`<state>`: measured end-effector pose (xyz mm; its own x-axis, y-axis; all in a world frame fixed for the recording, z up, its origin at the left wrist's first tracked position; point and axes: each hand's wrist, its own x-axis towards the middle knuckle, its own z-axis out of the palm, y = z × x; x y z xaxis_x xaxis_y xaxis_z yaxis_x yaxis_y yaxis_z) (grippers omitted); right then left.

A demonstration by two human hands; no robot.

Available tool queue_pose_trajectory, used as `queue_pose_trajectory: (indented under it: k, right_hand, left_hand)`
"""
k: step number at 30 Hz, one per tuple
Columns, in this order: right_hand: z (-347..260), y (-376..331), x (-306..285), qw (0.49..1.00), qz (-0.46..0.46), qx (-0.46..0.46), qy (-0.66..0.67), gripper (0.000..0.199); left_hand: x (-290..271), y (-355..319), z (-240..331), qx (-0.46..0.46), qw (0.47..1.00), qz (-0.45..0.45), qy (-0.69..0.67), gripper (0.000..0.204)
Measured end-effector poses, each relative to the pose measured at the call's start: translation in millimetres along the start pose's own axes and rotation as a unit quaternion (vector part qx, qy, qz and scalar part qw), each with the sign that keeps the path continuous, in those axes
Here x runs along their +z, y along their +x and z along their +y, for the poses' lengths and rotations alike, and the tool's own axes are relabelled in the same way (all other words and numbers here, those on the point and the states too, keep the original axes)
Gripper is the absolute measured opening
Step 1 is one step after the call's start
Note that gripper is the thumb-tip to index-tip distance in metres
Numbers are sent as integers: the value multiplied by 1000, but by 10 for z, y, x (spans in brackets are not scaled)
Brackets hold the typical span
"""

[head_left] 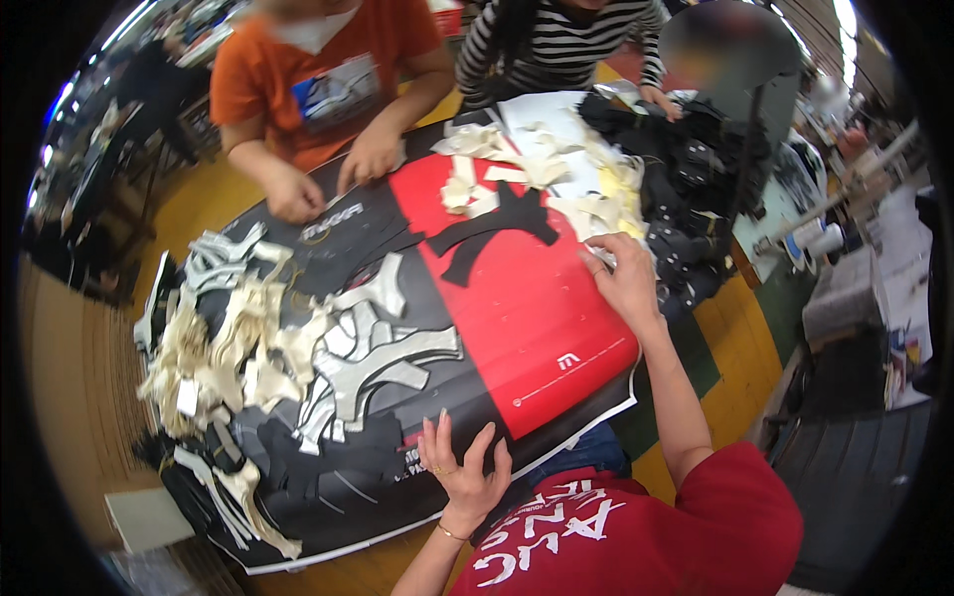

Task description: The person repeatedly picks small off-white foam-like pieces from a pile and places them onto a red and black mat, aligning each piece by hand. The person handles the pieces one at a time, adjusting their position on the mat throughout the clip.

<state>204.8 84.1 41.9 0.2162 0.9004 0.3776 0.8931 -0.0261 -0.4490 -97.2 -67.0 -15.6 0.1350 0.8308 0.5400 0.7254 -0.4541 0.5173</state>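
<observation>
My left hand hovers over the near edge of the table with its fingers spread and nothing in it. Close to it lie dark cut fabric pieces and a pile of grey-white, Y-shaped fabric pieces. On the right side, the thumb and fingers of my right hand come together beside the cream fabric scraps. Whatever is in that pinch, if anything, is too small to make out. Black strap-shaped fabric pieces rest on the red part of the table cover.
Cream fabric pieces are heaped at the table's left. A black pile of fabric stands at the far right. Across the table, a person in orange handles something small; another in stripes sits beside them.
</observation>
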Motion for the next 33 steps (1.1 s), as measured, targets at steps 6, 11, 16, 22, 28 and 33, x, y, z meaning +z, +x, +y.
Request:
queue_pose_trajectory:
  k: [6,11,16,22,28,33]
  right_hand:
    - [607,72,-224,993,75,79,49,23]
    - [577,427,-39,995,73,28,57,30]
    - [367,802,222,997,8,-37,66,44]
    - [100,1082,551,994,-102,-12,-41,55]
    - [53,972,740,997,-82,1,-12,54]
    - [110,964,808,993,-77,-64,60,56]
  left_hand:
    - [166,170,183,9,998,-61,-12,38]
    - [314,284,291,-38,993,-113,-7,37]
    - [420,336,327,-39,989,-128,71,37]
    - [453,343,342,-31,989,-118,78,35]
    - [462,336,336,-23,989,-115,85,34]
    - [466,331,332,-19,989,-117,83,35]
